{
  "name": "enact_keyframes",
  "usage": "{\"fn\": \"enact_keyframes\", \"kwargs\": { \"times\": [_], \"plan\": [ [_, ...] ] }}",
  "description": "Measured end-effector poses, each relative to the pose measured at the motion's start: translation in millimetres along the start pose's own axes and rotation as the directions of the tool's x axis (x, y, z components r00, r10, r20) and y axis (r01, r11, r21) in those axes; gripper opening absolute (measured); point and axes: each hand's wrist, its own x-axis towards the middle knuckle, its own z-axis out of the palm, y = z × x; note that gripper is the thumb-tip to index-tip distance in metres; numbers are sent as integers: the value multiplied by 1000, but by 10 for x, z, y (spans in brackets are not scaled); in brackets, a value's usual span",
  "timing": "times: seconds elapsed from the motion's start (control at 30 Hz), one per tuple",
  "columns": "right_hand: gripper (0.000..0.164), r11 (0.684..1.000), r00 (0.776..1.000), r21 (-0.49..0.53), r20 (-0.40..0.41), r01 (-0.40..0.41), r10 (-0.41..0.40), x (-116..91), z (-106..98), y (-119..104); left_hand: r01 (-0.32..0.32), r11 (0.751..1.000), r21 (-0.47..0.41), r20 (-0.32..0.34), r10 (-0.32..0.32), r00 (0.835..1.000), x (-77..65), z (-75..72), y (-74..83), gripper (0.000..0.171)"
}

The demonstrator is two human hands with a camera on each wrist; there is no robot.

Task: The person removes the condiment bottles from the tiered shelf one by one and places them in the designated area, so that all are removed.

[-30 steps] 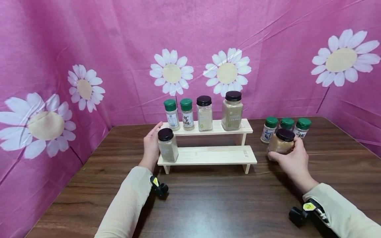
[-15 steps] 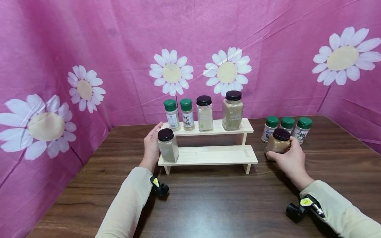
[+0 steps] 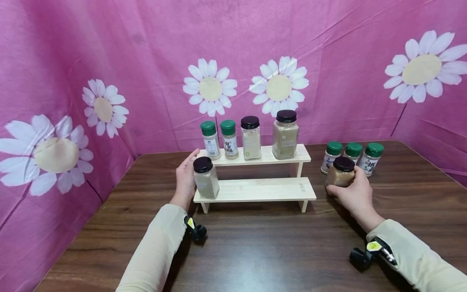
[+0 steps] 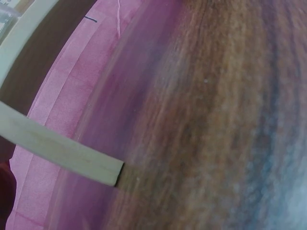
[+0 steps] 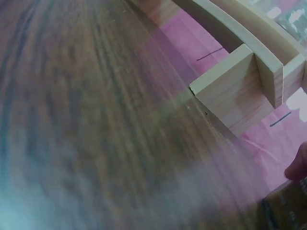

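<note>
In the head view, my right hand point(image 3: 354, 196) grips a squat spice jar point(image 3: 341, 176) with a black lid and tan contents, right of the two-tier wooden rack point(image 3: 262, 190). The right wrist view catches its thumb point(image 5: 298, 165) beside part of the jar point(image 5: 290, 206). At the rack's left end, my left hand point(image 3: 185, 180) has fingers extended along the side, their tips by the upper tier. A black-lidded spice jar point(image 3: 206, 182) on the lower tier stands beside this hand and hides part of it. The left wrist view shows the rack's leg point(image 4: 62, 151).
Two green-capped shakers point(image 3: 230, 144), a black-lidded jar point(image 3: 251, 142) and a larger one point(image 3: 285, 138) stand on the upper tier. Three green-capped shakers point(image 3: 370, 160) stand on the wooden table point(image 3: 255, 247) behind the gripped jar. A pink daisy-print cloth point(image 3: 153, 101) hangs behind.
My right hand and the jar in it have shifted slightly left, mostly in the first half second. The left hand and the rack stay in place.
</note>
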Motion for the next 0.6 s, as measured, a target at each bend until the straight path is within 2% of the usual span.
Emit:
{"fn": "enact_keyframes", "kwargs": {
  "times": [0.17, 0.3, 0.43, 0.6],
  "plan": [
    [96, 1000, 998, -1, 66, -2, 3, -11, -84, -67, 13, 1000, 18, -6, -13, 1000, -15, 6, -14, 36],
    [104, 1000, 1000, 3, 11, 14, -14, -45, -152, -170, 18, 999, 44, 3, -18, 1000, -22, 14, -20, 36],
    [100, 998, 997, 18, -48, 63, -63, -95, -161, -323, 3, 999, 35, -1, -3, 1000, -5, 7, -19, 36],
    [97, 993, 992, 71, -99, 90, -83, -140, -166, -523, -19, 1000, -9, -7, 19, 1000, 17, -2, -32, 36]
  ]
}}
